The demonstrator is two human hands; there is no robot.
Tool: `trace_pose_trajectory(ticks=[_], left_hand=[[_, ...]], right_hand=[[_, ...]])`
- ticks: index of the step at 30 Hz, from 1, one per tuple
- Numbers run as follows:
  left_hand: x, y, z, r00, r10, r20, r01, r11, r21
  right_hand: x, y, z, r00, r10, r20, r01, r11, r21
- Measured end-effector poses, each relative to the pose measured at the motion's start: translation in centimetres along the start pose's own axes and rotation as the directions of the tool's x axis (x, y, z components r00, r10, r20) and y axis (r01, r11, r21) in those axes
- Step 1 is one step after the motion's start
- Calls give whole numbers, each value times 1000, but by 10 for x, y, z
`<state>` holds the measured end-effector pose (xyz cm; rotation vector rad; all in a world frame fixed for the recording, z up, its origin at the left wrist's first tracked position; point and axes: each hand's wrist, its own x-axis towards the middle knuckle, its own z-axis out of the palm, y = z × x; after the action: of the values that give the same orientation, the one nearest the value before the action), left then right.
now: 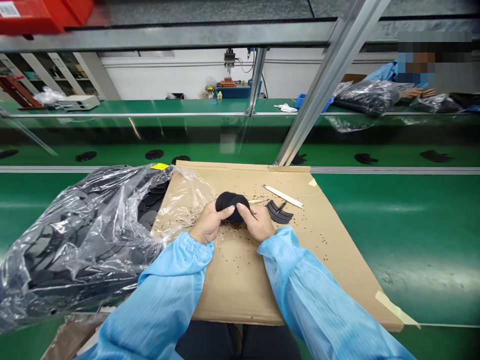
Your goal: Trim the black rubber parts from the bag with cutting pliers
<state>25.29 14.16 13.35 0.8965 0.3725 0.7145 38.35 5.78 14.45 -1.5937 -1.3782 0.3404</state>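
Between my two hands is a fanned stack of round black discs (233, 204), held above the cardboard sheet (240, 295). My left hand (210, 220) grips the stack's left side, thumb on top. On the right side my right hand (257, 220) pinches it, its thumb pressed near the other thumb. The fingers underneath are hidden. Just right of my right hand lies a curved black piece (279, 212) on the cardboard. Beyond it rests a white-handled tool (283, 196), perhaps a cutter. Small black specks are scattered over the cardboard.
A large clear plastic bag (86, 235) full of black discs lies at the left, its mouth toward my hands. Behind the cardboard, black parts sit spaced along a green conveyor belt (210, 150). A slanted metal post (318, 85) rises at right. Across, a person (416, 75) handles bagged parts.
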Motion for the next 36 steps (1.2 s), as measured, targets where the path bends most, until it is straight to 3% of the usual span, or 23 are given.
trace_pose_trajectory(ticks=[5, 11, 13, 16, 19, 22, 29, 36], left_hand=[[-1, 0, 0, 999, 11, 31, -12, 1000, 7], [1, 2, 4, 999, 25, -29, -26, 998, -59], [3, 3, 3, 996, 15, -90, -23, 995, -93], [4, 5, 0, 988, -88, -130, 72, 990, -117], [3, 6, -1, 980, -170, -106, 158, 981, -112], [0, 6, 0, 979, -197, -49, 192, 977, -98], [-2, 2, -2, 972, -228, 55, 231, 971, -67], [-7, 2, 5, 978, -207, 37, 206, 978, 37]], right_hand=[[1, 2, -1, 1000, -9, -15, 9, 1000, -14], [-2, 0, 6, 986, -61, -154, 55, 997, -47], [-4, -1, 6, 977, -104, -186, 109, 994, 15], [-5, -3, 5, 955, -241, -170, 258, 962, 85], [-6, -3, 7, 906, -391, -165, 403, 914, 46], [-5, -3, 11, 862, -459, -214, 464, 885, -33], [-5, -4, 11, 812, -528, -250, 500, 849, -170], [-7, -7, 10, 789, -560, -253, 489, 821, -295]])
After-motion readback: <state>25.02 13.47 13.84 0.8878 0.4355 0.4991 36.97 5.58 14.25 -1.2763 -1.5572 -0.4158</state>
